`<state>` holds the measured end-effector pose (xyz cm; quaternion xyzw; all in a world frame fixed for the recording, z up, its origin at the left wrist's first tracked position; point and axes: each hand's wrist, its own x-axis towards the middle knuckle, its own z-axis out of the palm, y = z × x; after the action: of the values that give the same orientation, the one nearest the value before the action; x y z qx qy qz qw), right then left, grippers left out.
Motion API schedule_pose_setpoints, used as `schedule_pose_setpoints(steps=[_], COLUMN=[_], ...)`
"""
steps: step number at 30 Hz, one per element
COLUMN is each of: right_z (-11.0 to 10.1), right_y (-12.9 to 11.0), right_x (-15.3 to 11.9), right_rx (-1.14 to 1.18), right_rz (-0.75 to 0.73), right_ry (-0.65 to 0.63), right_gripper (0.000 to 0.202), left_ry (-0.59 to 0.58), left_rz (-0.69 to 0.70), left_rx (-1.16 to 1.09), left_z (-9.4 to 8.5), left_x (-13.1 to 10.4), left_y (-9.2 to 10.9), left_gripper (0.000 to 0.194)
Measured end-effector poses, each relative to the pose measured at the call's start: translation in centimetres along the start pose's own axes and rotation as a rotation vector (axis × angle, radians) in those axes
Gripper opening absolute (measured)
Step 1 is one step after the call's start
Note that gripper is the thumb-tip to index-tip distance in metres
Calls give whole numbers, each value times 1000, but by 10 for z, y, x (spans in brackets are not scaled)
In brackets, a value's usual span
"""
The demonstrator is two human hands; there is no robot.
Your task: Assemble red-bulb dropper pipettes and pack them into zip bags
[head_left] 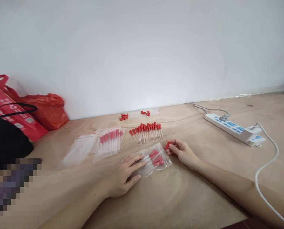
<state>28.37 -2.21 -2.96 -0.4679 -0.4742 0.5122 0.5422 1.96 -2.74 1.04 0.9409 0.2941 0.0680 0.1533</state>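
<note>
My left hand (125,174) lies with spread fingers on the lower left part of a clear zip bag (145,171), which holds several red-capped droppers (157,159). At the bag's upper right opening, my right hand (180,151) pinches one red-capped dropper (167,145) by its red end; its thin part is hard to make out. Behind the bag, several loose droppers (146,128) lie side by side, red ends toward the wall. Filled bags (110,143) lie to the left, beside flat clear bags (78,148).
Small red caps (124,117) and more caps (145,113) lie near the wall on a clear bag. A white power strip (230,127) with cables is at right. Red bags (49,109) and a black item (8,143) stand at left.
</note>
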Motion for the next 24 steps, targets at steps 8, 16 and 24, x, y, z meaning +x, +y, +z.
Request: schedule_pose_setpoints(steps=[8,16,24], right_z=[4,7,4], right_y=[-1,0,-8], right_x=[2,10,12], right_rx=[-218,-356,-481], right_rz=[-13,-13,-194], right_ry=[-209,-250,-419], right_gripper=[29,24,23], left_ry=[8,44,33], left_rz=[-7,10,11], left_rx=[-6,-30,-3], left_z=[1,-1,4], left_x=[1,2,2], left_y=[-3,0,-4], left_gripper=[46,44,44])
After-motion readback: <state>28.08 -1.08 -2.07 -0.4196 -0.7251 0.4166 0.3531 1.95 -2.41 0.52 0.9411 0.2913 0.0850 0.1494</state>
